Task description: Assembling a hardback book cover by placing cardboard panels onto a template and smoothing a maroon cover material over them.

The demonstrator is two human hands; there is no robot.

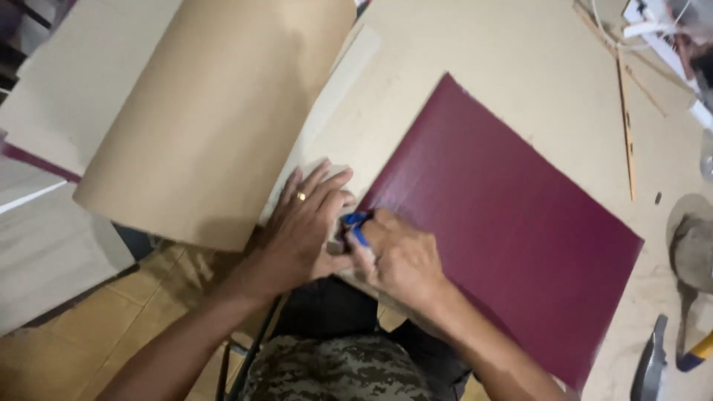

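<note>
Hands at near corner of maroon sheet [505, 223], which lies flat on desk [460, 44]. I see right hand [401, 260] clamped on a blue tool [355, 226], left hand [301, 226] flat, fingers spread, pinning cardboard [215, 111]. Progress: can't tell. Sheet's long axis runs upper-left to lower-right.

We are in a craft workshop: cardboard sheets [215, 111] cover the workbench [520, 44], with a wooden ruler [627, 126] nearby.

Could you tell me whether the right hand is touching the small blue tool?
Touching: the head view shows the right hand wrapped around the small blue tool, fingers closed over it.
</note>
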